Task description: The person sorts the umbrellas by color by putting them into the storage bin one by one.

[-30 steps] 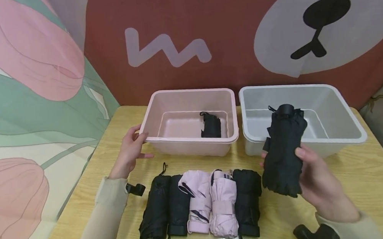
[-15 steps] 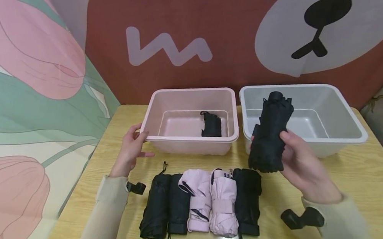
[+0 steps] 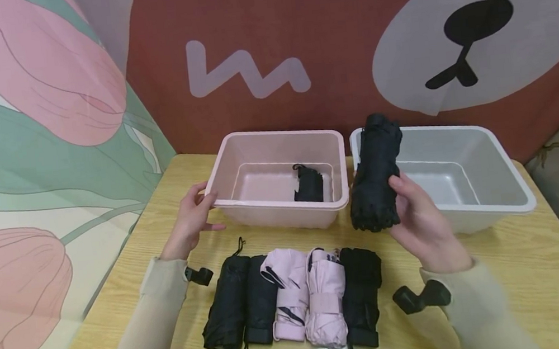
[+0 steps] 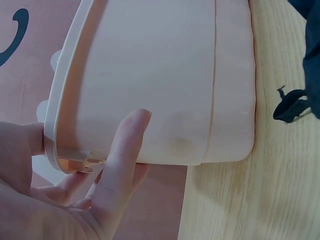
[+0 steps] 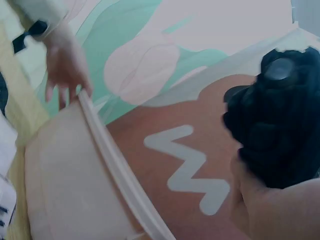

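Note:
My right hand (image 3: 423,228) grips a folded black umbrella (image 3: 377,176) in the air, its upper end overlapping the left side of the grey bin (image 3: 495,207). In the right wrist view the same umbrella (image 5: 280,125) fills the right side, fingers wrapped round it. My left hand (image 3: 188,222) holds the left front corner of the pink bin (image 3: 282,201). The left wrist view shows its thumb at the rim and one finger (image 4: 125,145) stretched along the wall. Inside the pink bin, towards its right, lies another black umbrella (image 3: 309,185).
In front of the bins, several folded umbrellas lie in a row: black umbrellas (image 3: 227,309) at both ends, pink umbrellas (image 3: 325,305) among them. Loose wrist cords trail over the wooden table (image 3: 511,276). A printed cloth backdrop (image 3: 339,62) stands right behind the bins.
My right hand has carried the black umbrella leftward and away from me, from in front of the grey bin to its left edge beside the pink bin. The left hand has stayed put.

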`<action>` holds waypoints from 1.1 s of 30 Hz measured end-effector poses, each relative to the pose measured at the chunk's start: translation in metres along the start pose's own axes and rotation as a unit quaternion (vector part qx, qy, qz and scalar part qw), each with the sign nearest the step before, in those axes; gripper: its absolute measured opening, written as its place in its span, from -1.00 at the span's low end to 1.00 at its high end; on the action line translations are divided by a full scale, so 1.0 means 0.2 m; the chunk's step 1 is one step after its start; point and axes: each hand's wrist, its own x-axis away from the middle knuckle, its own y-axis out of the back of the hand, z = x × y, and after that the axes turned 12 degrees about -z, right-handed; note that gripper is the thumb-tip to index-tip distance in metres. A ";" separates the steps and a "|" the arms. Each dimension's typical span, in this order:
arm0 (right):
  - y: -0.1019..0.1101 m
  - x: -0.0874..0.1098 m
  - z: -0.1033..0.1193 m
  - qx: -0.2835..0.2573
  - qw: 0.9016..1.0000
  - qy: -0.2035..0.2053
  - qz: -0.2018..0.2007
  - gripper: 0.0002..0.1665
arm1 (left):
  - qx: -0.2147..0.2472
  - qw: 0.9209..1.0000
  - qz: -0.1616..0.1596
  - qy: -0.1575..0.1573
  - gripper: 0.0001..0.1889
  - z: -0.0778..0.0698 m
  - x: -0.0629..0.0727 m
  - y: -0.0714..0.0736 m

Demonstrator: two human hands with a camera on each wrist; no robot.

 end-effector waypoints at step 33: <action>-0.09 -0.28 -0.09 0.176 0.967 0.000 -0.185 -0.28 | 0.012 1.000 -0.004 -0.004 -0.46 0.01 0.00 0.00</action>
